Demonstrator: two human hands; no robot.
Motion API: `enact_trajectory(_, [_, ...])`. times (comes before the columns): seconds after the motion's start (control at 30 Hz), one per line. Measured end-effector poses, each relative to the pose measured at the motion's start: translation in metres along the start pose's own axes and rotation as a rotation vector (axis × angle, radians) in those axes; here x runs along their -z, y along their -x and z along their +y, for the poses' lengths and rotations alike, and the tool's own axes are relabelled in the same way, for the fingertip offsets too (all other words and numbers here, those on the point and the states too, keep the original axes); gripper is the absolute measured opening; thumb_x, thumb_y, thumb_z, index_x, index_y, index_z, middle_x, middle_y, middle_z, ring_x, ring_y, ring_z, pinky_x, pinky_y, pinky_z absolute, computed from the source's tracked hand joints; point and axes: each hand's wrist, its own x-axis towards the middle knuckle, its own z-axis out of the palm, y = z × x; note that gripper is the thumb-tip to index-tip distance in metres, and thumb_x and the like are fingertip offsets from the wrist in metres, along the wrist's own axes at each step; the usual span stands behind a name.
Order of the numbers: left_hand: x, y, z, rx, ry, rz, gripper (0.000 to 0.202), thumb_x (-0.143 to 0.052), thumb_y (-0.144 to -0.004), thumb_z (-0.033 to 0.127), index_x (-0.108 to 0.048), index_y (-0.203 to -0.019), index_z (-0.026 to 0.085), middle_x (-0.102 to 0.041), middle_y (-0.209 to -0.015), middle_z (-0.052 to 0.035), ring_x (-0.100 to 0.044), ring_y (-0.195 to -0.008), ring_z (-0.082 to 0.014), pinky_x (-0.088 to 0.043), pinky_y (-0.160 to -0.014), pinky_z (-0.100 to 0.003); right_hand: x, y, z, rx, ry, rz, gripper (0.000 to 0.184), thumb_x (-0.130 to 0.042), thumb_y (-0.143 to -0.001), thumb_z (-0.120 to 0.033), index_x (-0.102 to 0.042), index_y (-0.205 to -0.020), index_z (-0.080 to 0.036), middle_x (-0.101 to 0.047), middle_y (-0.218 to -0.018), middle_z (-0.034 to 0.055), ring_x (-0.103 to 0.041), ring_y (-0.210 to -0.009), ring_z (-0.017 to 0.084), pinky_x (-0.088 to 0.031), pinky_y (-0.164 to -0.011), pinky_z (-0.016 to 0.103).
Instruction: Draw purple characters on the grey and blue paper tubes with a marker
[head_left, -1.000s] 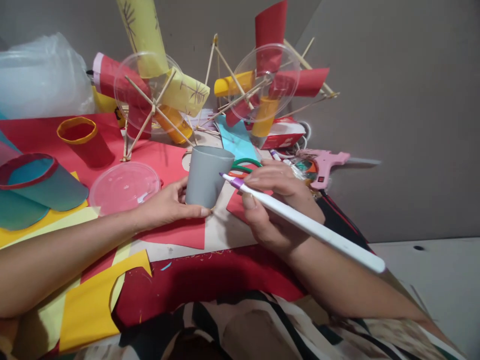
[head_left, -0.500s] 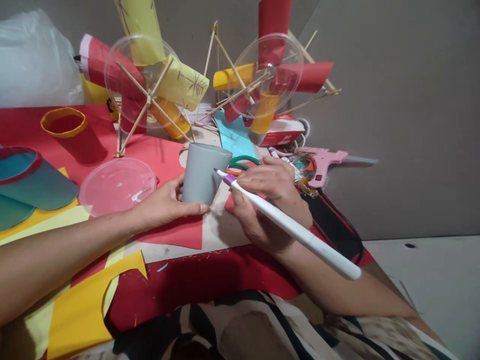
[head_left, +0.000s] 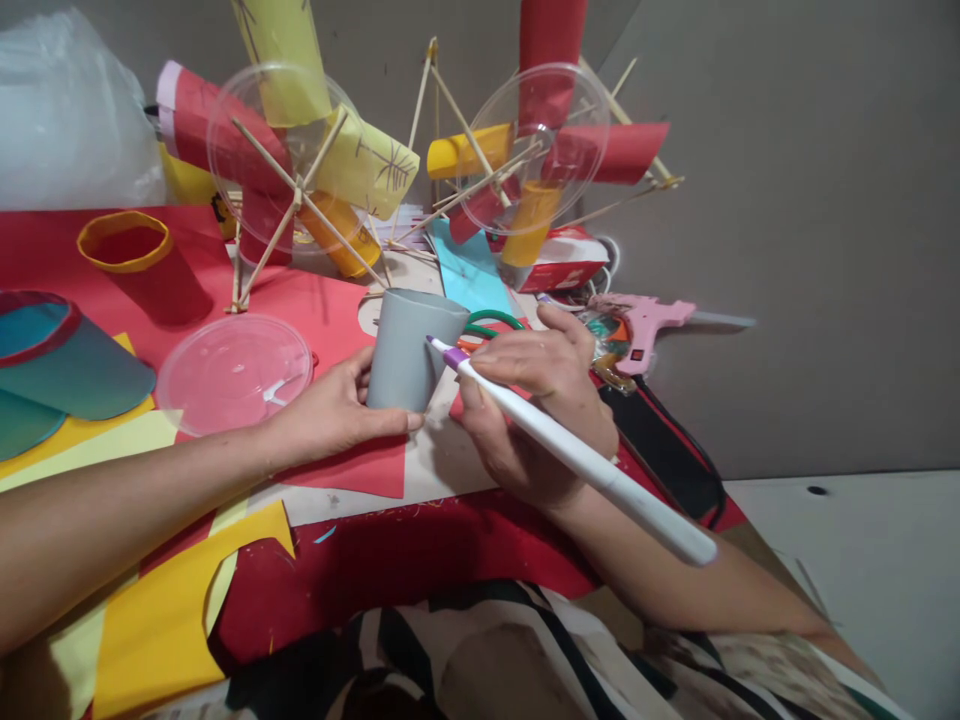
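Observation:
My left hand (head_left: 360, 405) is closed round the lower part of a grey paper tube (head_left: 409, 345), with the thumb across its base and the other fingers mostly hidden behind it. The tube stands nearly upright, leaning slightly right. A white marker (head_left: 577, 450) with a purple collar is pinched in my right hand (head_left: 532, 400). Its purple tip is at the right part of the tube's side; whether it touches cannot be made out. No mark shows on the grey surface. Green-handled scissors (head_left: 495, 320) lie partly hidden behind the right hand.
Two stick-frame wheels with clear plastic discs (head_left: 289, 160) and coloured paper tubes stand behind. A pink glue gun (head_left: 649, 320) lies to the right. A round clear lid (head_left: 234, 375), a red tube (head_left: 146, 265), blue tubes (head_left: 82, 360) and a yellow paper scrap (head_left: 157, 610) lie left.
The grey tube and my left hand have shifted slightly right, and the tube leans a little more. The marker has moved slightly left and down at its back end.

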Motion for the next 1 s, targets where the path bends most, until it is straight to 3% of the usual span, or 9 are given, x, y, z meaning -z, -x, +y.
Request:
enact_trajectory(0.27, [-0.0016,-0.0005,-0.0021,0.009,0.003,0.007,0.080,-0.094,-0.071,0.031,-0.059,-0.142,0.019,-0.075,-0.142,-0.0135,-0.071,-0.130,-0.0365,-0.059,-0.110,-0.050,0.0002,-0.0027,-0.0015,0.049,0.086,0.015,0.008,-0.070,-0.096,-0.025,-0.065,-0.100,-0.029,-0.077,-0.082,-0.0055,-0.079,-0.079,0.020,-0.058,-0.103,0.051])
enact_trajectory(1.0, [-0.0018,-0.0004,-0.0009,0.011,0.047,-0.001,0.079,-0.094,-0.070,0.025,-0.059,-0.140,0.020,-0.075,-0.144,-0.0127,-0.071,-0.133,-0.0359,-0.058,-0.113,-0.049,0.0007,-0.0017,-0.0014,0.024,0.039,-0.019,0.014,-0.072,-0.093,-0.019,-0.068,-0.102,-0.029,-0.077,-0.084,-0.0041,-0.078,-0.082,0.020,-0.057,-0.106,0.052])
